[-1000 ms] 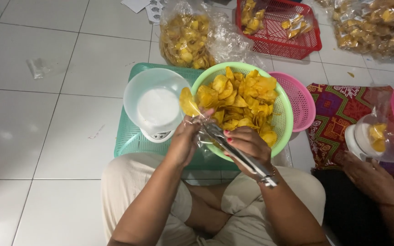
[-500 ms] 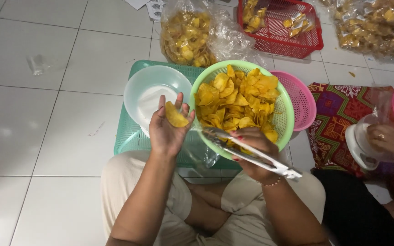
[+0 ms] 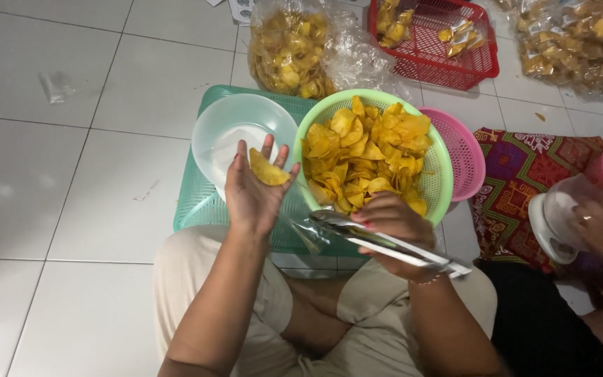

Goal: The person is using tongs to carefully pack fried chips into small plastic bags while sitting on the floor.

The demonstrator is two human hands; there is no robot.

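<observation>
A single yellow chip [image 3: 268,170] lies on the open palm of the left hand [image 3: 252,192], fingers spread and pointing away, nothing closed around it; the hand hovers over the near right edge of a translucent white bowl [image 3: 235,129]. The right hand [image 3: 392,223] has its grip closed on a pair of metal tongs [image 3: 385,241], which lie across the fingers, pointing left, their tips close together just below the near rim of a green colander [image 3: 441,174]. A clear plastic bag [image 3: 305,234] hangs at the tong tips, between the two hands; whether it is pinched there cannot be told. The colander is heaped with yellow chips [image 3: 368,157] and sits just right of the white bowl, both on a green perforated tray [image 3: 200,202] set on the white tiled floor [image 3: 71,174]. A pink colander [image 3: 465,150] touches the green one on its right. Far side: a clear sack of chips [image 3: 291,49] and a red basket [image 3: 441,63] holding small packets. At far right, another person's hand [image 3: 601,223] holds a white container [image 3: 556,216] over a patterned cloth [image 3: 525,167]. The seated person's crossed legs in beige trousers [image 3: 357,321] are nearest.
</observation>
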